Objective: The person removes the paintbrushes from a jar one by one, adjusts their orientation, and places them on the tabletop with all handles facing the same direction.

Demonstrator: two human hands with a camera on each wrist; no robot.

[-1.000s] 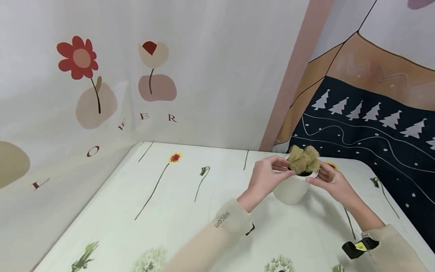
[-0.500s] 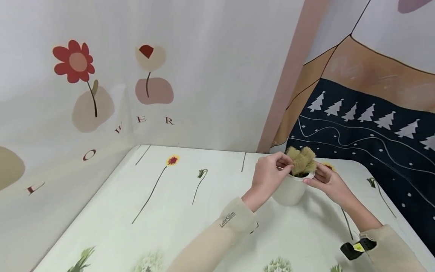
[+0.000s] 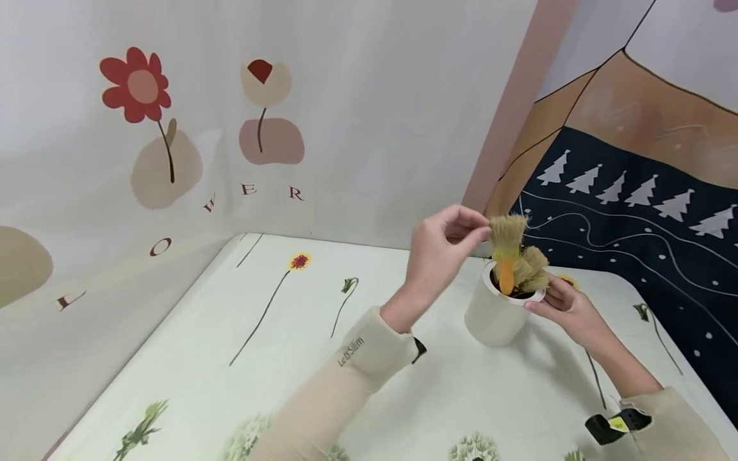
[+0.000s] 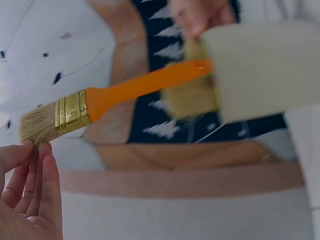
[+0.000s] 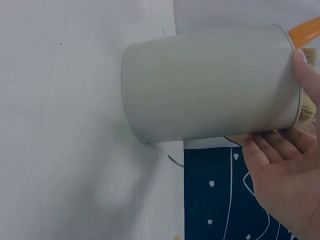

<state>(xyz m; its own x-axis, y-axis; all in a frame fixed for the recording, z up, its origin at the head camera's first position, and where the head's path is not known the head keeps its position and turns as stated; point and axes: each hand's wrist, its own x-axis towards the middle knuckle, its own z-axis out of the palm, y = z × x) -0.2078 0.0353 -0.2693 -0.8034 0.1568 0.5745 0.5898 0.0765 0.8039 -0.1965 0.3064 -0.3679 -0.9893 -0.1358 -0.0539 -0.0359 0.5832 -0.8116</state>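
Note:
My left hand [image 3: 441,256] pinches the bristles of a paintbrush [image 4: 75,111] between thumb and fingers. Its orange handle [image 4: 150,82] and gold metal band show plainly in the left wrist view, bristles uppermost and handle end at the mouth of a white cylindrical pot [image 3: 496,320]. Other bristle heads [image 3: 533,269] poke out of the pot; their handles are hidden inside. My right hand [image 3: 567,310] holds the pot at its rim, thumb on the near side and fingers round the far side, as the right wrist view [image 5: 285,165] shows.
The pot stands near the far right of a table under a white flower-print cloth [image 3: 277,397]. A pale curtain [image 3: 369,128] hangs behind it. To the right is a dark fabric [image 3: 611,230] printed with white trees.
My left hand has risen, drawing one paintbrush up by its bristles so its orange handle shows. The right hand stays at the pot's rim. The head view has shifted slightly.

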